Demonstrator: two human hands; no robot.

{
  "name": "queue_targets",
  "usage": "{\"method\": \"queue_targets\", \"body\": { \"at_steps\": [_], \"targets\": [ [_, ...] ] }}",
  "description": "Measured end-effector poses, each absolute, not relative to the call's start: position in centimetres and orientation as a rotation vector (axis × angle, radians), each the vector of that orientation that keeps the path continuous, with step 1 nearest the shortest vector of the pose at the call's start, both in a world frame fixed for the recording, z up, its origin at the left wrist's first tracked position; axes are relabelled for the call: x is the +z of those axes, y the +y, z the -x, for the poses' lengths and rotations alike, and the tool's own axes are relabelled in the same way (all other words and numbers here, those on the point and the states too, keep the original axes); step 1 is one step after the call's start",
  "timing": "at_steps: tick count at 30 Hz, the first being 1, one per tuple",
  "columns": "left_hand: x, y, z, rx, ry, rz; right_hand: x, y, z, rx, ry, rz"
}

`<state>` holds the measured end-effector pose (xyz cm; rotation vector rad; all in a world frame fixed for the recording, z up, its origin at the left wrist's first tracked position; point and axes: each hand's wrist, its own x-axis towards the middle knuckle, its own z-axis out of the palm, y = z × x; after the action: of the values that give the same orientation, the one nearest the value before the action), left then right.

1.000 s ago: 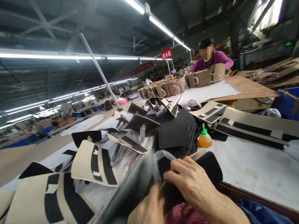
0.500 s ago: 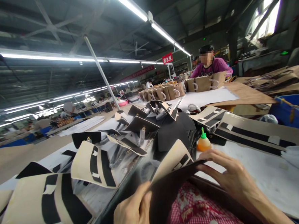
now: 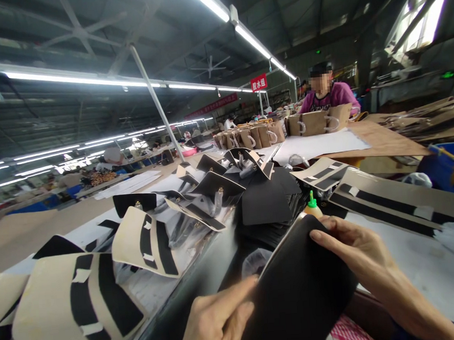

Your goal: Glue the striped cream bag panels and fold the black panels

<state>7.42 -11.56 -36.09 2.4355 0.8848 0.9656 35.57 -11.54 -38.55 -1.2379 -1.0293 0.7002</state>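
A black leather-like panel (image 3: 299, 283), seemingly a bag flap, is held up in front of me with its smooth black face showing. My left hand (image 3: 220, 314) grips its left edge between thumb and fingers. At the upper right edge, my right hand (image 3: 355, 249) pinches it, thumb on the black face and fingers behind. The panel's back is hidden. Just beyond it stands a glue-like bottle (image 3: 313, 206) with a green nozzle, partly covered. A stack of black panels (image 3: 265, 198) lies ahead of my hands.
Beige-backed panels with black strips (image 3: 47, 309) spread over the table's left, and others (image 3: 390, 196) lie at right. Farther off, tan bags (image 3: 316, 123) stand before a person in purple (image 3: 328, 97). A blue bin (image 3: 452, 169) is at far right.
The panel has been tilted, so its black face shows instead of its edge and beige side. Both hands keep hold of it; my right hand has shifted slightly right.
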Motion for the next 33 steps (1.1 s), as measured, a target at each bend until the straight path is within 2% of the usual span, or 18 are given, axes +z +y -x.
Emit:
{"method": "queue_targets", "body": {
  "at_steps": [7,12,21,26,33],
  "targets": [
    [-38.3,-10.7,-7.3,1.010,1.075,-2.410,-38.6,-12.5,-35.1,0.512,-1.109,1.210],
    [-39.1,-10.6,-10.0,1.198,1.116,-2.323,-37.4,-13.5,-34.5,0.299,-1.305,1.226],
    [-39.1,-11.2,-11.7,1.387,1.030,-2.065,-37.3,-12.8,-34.9,0.614,-1.172,1.187],
    [-38.1,-11.0,-12.5,1.296,0.985,-2.122,-37.2,-12.9,-34.7,0.571,-1.277,1.159],
    [-37.9,-11.4,-14.4,1.377,0.925,-2.070,-36.5,-13.0,-34.4,0.577,-1.357,1.109]
  ]
}}
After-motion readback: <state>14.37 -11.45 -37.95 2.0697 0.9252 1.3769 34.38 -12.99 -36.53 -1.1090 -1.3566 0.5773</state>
